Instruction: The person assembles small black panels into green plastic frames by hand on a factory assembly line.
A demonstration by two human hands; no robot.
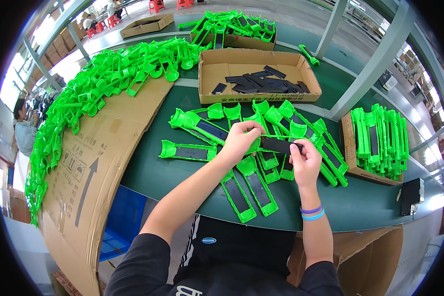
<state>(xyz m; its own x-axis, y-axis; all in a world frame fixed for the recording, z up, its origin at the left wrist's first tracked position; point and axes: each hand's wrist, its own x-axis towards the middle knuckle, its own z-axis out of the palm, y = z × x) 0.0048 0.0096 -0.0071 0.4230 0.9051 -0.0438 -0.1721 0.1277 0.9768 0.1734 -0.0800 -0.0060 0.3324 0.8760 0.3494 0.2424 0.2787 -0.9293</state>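
Observation:
Over the middle of the table my left hand (242,140) is closed round one end of a green plastic housing. At the other end, my right hand (305,160) pinches a flat black strip (277,144) between thumb and fingers. This strip lies along the housing; whether it is seated in it, I cannot tell. Under and around both hands, several green housings with dark inlaid panels are fanned out, among them one at the left (185,151) and one at the front (257,187).
A cardboard box (261,97) of loose black strips stands beyond my hands. At the right is a carton (375,176) packed with green housings. A large heap of green parts (128,64) covers a cardboard sheet (103,148) at the left. A grey metal post (372,64) rises at the right.

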